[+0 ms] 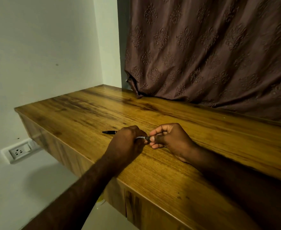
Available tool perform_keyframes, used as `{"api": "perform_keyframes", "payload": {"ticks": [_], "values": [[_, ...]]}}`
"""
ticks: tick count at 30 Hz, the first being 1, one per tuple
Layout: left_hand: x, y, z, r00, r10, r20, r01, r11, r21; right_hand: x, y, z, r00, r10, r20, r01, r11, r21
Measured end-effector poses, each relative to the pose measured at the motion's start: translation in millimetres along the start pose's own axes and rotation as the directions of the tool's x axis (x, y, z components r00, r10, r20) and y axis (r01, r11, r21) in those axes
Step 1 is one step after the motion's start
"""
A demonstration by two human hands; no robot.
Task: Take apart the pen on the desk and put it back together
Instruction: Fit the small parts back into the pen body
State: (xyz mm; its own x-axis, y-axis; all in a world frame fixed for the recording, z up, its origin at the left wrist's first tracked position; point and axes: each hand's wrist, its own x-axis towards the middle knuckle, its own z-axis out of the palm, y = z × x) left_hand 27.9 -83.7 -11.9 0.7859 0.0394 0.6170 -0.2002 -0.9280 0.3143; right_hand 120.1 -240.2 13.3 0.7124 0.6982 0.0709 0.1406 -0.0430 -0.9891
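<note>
Head view takes in the wooden desk (169, 171), then both hands meeting above it. Left hand (128, 141) is closed around the pen (141, 137), whose black tip pokes out past it; right hand (168, 138) pinches the dark end piece between thumb and fingers. Light, stiff and smooth plastic, it likely wants a firm hold near the joint.

in the lower middle of the frame my left hand (128, 141) and right hand (168, 140) both pinch a short pen part (142, 138) between them, just above the wooden counter (169, 171). a black pen tip piece (109, 132) pokes out left of my left hand.
</note>
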Motion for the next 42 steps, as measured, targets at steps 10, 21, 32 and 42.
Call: {"api": "perform_keyframes", "payload": {"ticks": [10,21,32,42], "values": [[-1,9,-10,0.994,-0.049,-0.093,0.039,0.994,-0.106,6,-4,13,0.997,-0.011,-0.071,0.023,0.986,0.166],[30,-76,-59,0.862,-0.505,-0.034,0.505,0.855,0.116,13,7,28,0.978,-0.208,0.005,0.202,0.944,-0.262],[33,-106,-47,0.856,-0.514,0.052,0.512,0.857,0.055,15,12,29,0.970,-0.241,-0.034,0.215,0.915,-0.343],[12,-94,-57,0.756,-0.610,-0.239,0.526,0.783,-0.333,10,3,19,0.934,-0.307,-0.180,0.265,0.937,-0.226]]}}
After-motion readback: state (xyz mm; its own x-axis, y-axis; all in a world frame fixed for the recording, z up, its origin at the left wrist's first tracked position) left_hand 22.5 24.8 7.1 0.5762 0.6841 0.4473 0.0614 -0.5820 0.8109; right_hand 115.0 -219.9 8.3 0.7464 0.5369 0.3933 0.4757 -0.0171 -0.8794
